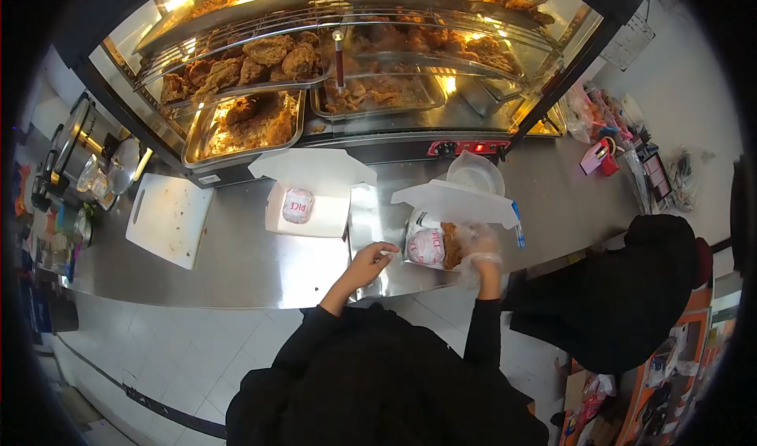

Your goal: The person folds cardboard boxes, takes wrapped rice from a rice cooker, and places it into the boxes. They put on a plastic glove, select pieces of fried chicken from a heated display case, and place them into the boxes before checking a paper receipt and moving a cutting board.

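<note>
Likely filling box [461, 201] at your 1 o'clock: chicken [451, 246] beside rice packet [426, 247]. Right hand [482, 255] at chicken, grip blurred, can't tell; left hand [371, 265] loosely spread. Next probably needs chicken seated flat.

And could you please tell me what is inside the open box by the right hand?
The box holds a wrapped bundle marked RICE and, beside it, browned fried food. The raised lid and plastic-covered right hand cover part of it; what lies beneath them cannot be seen.
</note>
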Available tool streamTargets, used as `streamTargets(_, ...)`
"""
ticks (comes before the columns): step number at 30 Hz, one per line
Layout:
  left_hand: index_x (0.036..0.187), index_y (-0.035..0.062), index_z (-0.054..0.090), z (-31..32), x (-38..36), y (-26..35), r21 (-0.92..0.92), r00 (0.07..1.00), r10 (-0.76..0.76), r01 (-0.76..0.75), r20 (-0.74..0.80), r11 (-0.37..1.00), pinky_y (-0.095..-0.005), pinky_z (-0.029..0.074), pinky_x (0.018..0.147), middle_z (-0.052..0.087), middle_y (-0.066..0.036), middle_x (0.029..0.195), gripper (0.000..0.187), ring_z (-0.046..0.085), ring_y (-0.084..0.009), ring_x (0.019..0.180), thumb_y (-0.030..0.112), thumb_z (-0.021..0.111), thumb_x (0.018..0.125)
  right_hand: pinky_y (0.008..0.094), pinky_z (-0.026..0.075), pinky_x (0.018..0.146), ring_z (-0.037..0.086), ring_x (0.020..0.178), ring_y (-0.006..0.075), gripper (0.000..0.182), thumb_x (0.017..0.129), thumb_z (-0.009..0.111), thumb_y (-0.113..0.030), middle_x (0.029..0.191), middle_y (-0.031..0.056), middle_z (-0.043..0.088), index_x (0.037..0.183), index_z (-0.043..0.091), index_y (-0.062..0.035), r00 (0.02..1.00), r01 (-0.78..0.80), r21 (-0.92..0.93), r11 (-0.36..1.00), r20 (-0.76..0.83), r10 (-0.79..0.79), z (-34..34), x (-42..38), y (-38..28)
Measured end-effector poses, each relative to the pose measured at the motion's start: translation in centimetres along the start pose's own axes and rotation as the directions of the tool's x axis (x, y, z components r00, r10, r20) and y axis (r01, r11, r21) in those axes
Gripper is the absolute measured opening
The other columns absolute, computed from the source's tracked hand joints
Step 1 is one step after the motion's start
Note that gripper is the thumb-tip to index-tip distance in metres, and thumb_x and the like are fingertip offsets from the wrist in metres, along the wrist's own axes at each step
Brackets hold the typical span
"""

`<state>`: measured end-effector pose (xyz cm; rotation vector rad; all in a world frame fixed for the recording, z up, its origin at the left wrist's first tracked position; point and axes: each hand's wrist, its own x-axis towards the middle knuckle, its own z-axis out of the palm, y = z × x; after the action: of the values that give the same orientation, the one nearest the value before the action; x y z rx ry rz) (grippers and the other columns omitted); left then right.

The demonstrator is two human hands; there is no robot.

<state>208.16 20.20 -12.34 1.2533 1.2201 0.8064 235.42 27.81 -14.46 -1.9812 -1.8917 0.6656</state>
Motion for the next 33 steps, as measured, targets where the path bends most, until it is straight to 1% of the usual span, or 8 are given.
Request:
streamTargets(2, 0.099, 0.0057, 0.056, 0.0, 0.1, -0.8, 0.018, 1.0, -0.016, 0.015, 0.008, 1.0, -0.0254, 0.044, 0.065, 0.056, -0.007, 0.094, 0.021, 0.052, -0.0125, 0.07, 0.012, 0.051, 0.08, 0.0364, 0.045, 0.069, 0.057, 0.078, 0.0301, 0.035, 0.068, 0.061, -0.025, 0.089, 0.0178, 0.059, 0.095, 0.056, -0.0025, 0.978, 0.2, -0.276, 0.94, 0.001, -0.208, 2.9, -0.9, -0.4)
streamTargets(13, 0.102, 0.0031, 0.052, -3.6, -2.3, 0.8, -0.135, 0.994, 0.069, -0.058, 0.082, 0.989, -0.0268, 0.042, 0.077, 0.055, -0.007, 0.099, 0.022, 0.053, -0.0134, 0.086, 0.007, 0.048, 0.081, 0.0394, 0.045, 0.071, 0.056, 0.084, 0.0336, 0.033, 0.068, 0.061, -0.024, 0.093, 0.0179, 0.057, 0.096, 0.056, -0.0072, 0.993, -0.092, 0.024, 0.995, 0.081, 0.09, -0.6, -1.8, -5.5)
streamTargets(16, 0.099, 0.0054, 0.054, -9.4, -1.3, -1.6, -0.253, 0.95, 0.061, -0.143, -0.306, 0.957, -0.0256, 0.045, 0.067, 0.056, -0.007, 0.092, 0.019, 0.054, -0.0125, 0.077, 0.008, 0.047, 0.082, 0.0389, 0.044, 0.074, 0.054, 0.087, 0.0337, 0.034, 0.07, 0.059, -0.028, 0.097, 0.0177, 0.055, 0.098, 0.056, -0.0082, 0.997, 0.049, -0.088, 0.995, 0.069, -0.043, -0.9, -2.0, -3.9)
streamTargets(19, 0.095, 0.0059, 0.057, -17.6, -1.0, -2.5, 0.504, 0.644, 0.516, -0.226, -0.564, 0.833, -0.0313, 0.045, 0.066, 0.055, -0.012, 0.095, 0.02, 0.052, -0.0251, 0.084, 0.012, 0.052, 0.077, 0.0369, 0.043, 0.076, 0.055, 0.088, 0.0288, 0.039, 0.073, 0.058, -0.026, 0.095, 0.0144, 0.057, 0.106, 0.052, -0.006, 0.996, 0.089, -0.303, 0.949, -0.003, -0.094, -2.9, -3.1, -6.7)
streamTargets(23, 0.095, 0.0052, 0.056, -23.4, 1.1, -6.4, 0.601, 0.75, 0.499, -0.171, -0.434, 0.781, -0.0346, 0.04, 0.076, 0.054, -0.014, 0.096, 0.022, 0.049, -0.0308, 0.087, 0.017, 0.055, 0.076, 0.0342, 0.043, 0.077, 0.055, 0.088, 0.0251, 0.038, 0.075, 0.057, -0.023, 0.094, 0.0119, 0.057, 0.106, 0.051, -0.0022, 0.86, 0.232, 0.176, 0.957, -0.497, -0.117, 1.1, -3.9, -6.0)
streamTargets(26, 0.099, 0.0053, 0.051, -23.8, 3.3, -11.2, 0.477, 0.805, 0.434, -0.219, -0.404, 0.851, -0.0364, 0.038, 0.079, 0.053, -0.017, 0.094, 0.028, 0.047, -0.0327, 0.089, 0.02, 0.056, 0.076, 0.0288, 0.043, 0.074, 0.053, 0.085, 0.0166, 0.032, 0.079, 0.054, -0.018, 0.089, 0.0072, 0.056, 0.105, 0.051, 0.0007, 0.837, 0.401, 0.522, 0.752, -0.542, -0.07, 3.7, -4.3, -11.9)
streamTargets(28, 0.1, 0.0058, 0.044, -21.8, 3.2, -12.3, 0.395, 0.771, 0.415, -0.231, -0.484, 0.889, -0.0357, 0.038, 0.078, 0.049, -0.017, 0.091, 0.032, 0.047, -0.0314, 0.088, 0.023, 0.056, 0.077, 0.0282, 0.044, 0.073, 0.053, 0.08, 0.016, 0.031, 0.08, 0.052, -0.017, 0.086, 0.0058, 0.055, 0.105, 0.05, 0.0016, 0.919, 0.395, 0.886, 0.244, -0.377, -0.117, 5.8, -3.5, -15.7)
streamTargets(33, 0.108, 0.0052, 0.045, -20.6, 0.7, -11.4, -0.055, 0.91, 0.243, -0.277, -0.336, 0.959, -0.0268, 0.044, 0.062, 0.046, -0.016, 0.098, 0.032, 0.049, -0.0192, 0.076, 0.019, 0.053, 0.08, 0.0281, 0.043, 0.07, 0.053, 0.085, 0.0169, 0.023, 0.079, 0.053, -0.007, 0.093, 0.0069, 0.055, 0.101, 0.052, -0.0012, 0.889, 0.197, 0.846, -0.496, -0.368, -0.274, 6.6, 3.0, -25.2)
